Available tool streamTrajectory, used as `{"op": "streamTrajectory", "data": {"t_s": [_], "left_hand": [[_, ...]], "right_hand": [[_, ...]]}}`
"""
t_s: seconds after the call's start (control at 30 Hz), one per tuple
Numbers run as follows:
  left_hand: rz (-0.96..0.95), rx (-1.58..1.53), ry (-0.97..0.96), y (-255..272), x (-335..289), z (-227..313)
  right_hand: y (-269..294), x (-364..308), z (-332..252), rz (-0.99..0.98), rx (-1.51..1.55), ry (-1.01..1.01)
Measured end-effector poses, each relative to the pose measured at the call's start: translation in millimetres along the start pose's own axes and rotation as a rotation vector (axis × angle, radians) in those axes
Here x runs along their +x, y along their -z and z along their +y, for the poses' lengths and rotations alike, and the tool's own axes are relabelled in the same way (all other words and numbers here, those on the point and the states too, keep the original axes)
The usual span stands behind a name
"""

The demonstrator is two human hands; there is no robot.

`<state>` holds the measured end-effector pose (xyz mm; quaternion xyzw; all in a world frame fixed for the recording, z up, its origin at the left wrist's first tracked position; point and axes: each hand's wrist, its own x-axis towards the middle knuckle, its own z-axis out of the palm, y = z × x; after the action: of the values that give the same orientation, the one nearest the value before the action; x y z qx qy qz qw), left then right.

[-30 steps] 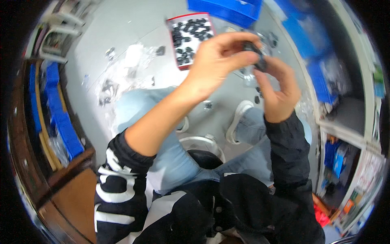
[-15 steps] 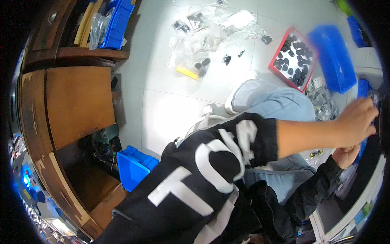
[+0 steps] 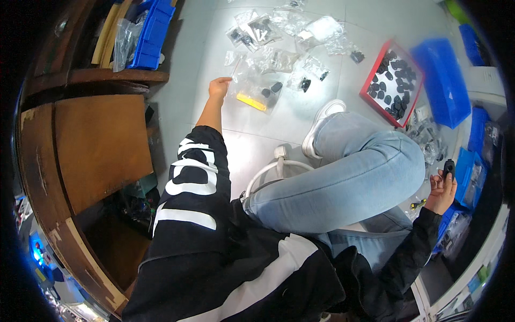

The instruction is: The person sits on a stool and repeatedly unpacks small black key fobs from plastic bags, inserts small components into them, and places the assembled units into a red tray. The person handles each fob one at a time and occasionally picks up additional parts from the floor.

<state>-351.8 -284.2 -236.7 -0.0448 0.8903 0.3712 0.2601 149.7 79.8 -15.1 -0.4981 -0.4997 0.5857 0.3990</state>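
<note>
Pinching small black plastic part (image 3: 449, 169) upright in right hand (image 3: 441, 189) at right edge, left hand (image 3: 219, 87) fingertips closed on clear plastic bag (image 3: 256, 90) corner, upper centre, presumably to drag it.

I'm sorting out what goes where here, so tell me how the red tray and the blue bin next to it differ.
The red tray is shallow with a white floor and holds many small black parts; the blue bin is blue all through, and its contents are too blurred to tell. The red tray lies nearer the white shoe; the blue bin sits beyond it, farther to the person's right. Both are rectangular, lie on the pale floor, and are untouched by either hand.
</note>
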Motion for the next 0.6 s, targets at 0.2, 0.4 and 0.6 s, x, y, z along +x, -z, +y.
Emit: {"op": "streamTrajectory", "data": {"t_s": [0.2,0.4,0.6], "left_hand": [[-0.396,-0.096,0.014,-31.0,-19.1,23.4],[-0.175,0.558,-0.809,-56.8,-92.4,65.6],[-0.137,0.466,-1.077,-38.9,-177.6,115.5]], "right_hand": [[-23.4,-38.2,-19.8,-0.031,0.028,0.030],[-95.1,-79.7,-65.1,-0.131,-0.034,0.174],[-202.0,-116.3,-48.2,-0.657,-0.353,0.277]]}}
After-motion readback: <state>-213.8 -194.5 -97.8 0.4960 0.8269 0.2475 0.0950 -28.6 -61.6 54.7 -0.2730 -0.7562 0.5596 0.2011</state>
